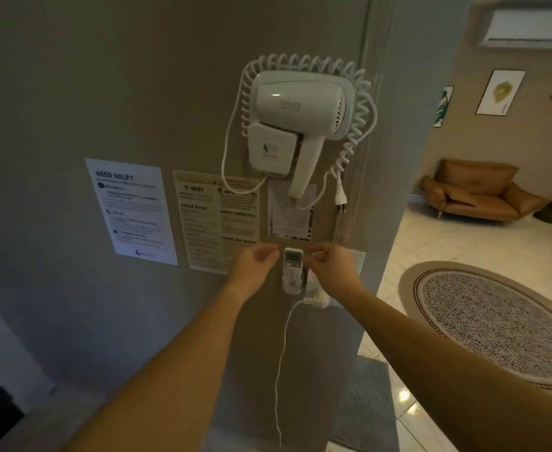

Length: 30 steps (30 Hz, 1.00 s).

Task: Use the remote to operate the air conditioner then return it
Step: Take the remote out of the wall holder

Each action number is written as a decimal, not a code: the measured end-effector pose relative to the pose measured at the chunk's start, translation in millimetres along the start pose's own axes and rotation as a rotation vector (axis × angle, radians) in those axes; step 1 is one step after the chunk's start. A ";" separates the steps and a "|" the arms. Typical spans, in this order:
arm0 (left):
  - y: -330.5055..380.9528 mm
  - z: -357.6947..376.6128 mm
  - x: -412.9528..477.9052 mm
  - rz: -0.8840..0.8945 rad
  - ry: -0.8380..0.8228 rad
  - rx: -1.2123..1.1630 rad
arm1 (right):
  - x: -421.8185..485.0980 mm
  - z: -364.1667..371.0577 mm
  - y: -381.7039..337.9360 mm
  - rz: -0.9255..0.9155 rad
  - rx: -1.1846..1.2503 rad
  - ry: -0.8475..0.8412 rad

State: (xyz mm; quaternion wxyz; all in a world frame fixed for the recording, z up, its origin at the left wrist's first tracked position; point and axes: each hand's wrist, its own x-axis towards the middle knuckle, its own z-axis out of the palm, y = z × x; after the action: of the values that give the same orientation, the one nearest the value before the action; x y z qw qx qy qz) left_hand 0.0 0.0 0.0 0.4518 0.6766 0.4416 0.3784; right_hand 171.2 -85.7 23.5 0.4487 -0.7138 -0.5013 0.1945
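A small white remote with a grey display stands upright in a white holder fixed to the grey wall. My left hand hovers just left of the remote, fingers curled and apart, holding nothing. Just right of the remote is my right hand, fingertips close to the remote's upper edge; I cannot tell whether they touch it. The white air conditioner hangs high on the far wall at the top right.
A white wall hair dryer with a coiled cord hangs above the remote. Printed notices are stuck to the wall at left. A white cable drops below the holder. A round rug and a brown sofa lie to the right.
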 end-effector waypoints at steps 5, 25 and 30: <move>-13.2 7.9 14.1 -0.016 -0.025 -0.025 | 15.6 14.2 8.8 0.016 -0.052 0.010; -6.3 16.6 29.0 0.114 0.015 -0.217 | 27.4 18.0 1.1 -0.140 -0.039 0.074; 18.1 7.9 21.9 0.110 0.044 -0.291 | 27.1 8.1 -12.5 -0.145 0.102 0.056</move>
State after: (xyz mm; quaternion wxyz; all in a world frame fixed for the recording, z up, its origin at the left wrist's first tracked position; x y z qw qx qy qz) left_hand 18.9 14.8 17.1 0.5137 0.6187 0.3542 0.4774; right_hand 170.1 -56.7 34.4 0.5113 -0.6569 -0.5285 0.1670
